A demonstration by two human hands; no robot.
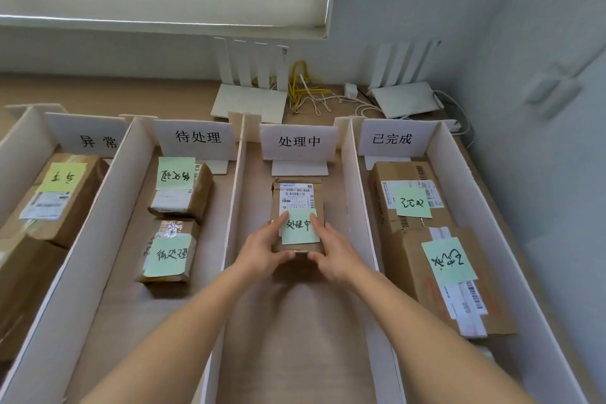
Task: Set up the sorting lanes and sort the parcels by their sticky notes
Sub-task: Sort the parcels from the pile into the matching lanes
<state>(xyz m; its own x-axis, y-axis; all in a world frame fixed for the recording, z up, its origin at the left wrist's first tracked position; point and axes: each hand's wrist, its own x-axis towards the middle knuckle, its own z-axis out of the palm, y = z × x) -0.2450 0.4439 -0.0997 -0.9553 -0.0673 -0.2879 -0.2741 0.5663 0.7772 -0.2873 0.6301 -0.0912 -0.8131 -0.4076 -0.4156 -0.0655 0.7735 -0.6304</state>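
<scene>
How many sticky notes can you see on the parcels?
6: one in the far-left lane, two in the second lane, one on the held parcel, two in the right lane. Others may be hidden.

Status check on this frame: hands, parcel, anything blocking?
Both hands, left and right, grip the parcel noted 处理中. It sits in the 处理中 lane. Nothing in the way.
</scene>
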